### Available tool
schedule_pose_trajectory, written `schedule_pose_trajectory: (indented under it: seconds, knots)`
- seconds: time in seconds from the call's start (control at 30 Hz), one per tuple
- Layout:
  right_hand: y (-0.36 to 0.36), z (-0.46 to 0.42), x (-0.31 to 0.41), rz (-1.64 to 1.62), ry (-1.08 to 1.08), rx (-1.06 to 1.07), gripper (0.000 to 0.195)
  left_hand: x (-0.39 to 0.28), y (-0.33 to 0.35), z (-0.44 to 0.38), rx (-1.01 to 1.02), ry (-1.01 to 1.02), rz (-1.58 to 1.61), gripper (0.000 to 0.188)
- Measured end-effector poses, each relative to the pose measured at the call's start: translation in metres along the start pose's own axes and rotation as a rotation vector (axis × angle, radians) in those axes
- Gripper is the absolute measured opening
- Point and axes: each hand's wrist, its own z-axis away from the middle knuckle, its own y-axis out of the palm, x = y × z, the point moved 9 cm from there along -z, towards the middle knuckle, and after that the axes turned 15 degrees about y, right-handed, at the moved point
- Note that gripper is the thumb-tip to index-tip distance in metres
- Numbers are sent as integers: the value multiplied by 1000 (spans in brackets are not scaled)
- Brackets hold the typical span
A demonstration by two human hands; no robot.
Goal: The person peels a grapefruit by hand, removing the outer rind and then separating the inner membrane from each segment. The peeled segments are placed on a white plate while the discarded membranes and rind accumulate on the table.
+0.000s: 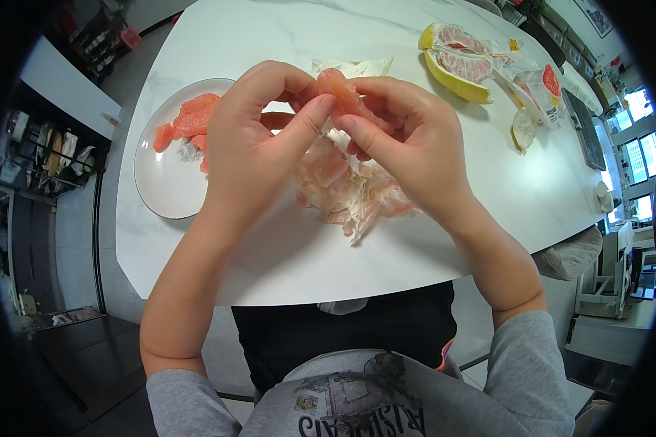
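Observation:
My left hand [268,128] and my right hand [415,131] meet above the table, both gripping one pink pomelo segment [347,95] between thumbs and fingers. Beneath them lies a heap of torn pomelo membranes [355,191], pale and translucent. To the left, a white plate [164,191] holds peeled red pulp pieces [194,114] and is partly covered by my left hand. Behind my fingers a piece of white pith [355,67] rests on the tabletop.
At the back right sits a cut pomelo [459,65] with yellow rind, beside a printed plastic wrapper [536,87] and a rind scrap [523,129]. A dark flat tray-like object [584,128] lies near the right edge of the white marbled table [306,273]. A grey chair [568,254] stands at the right.

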Motion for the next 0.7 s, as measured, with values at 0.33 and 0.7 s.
schedule_pose_trajectory:
  seconds: [0.33,0.7]
  knots:
    - [9,-7,-20,-493,343,302,36,8,0,4,-67,-127,320,7]
    - [11,-6,-17,-486,325,305,37,15,3,4,-37,-258,445,13]
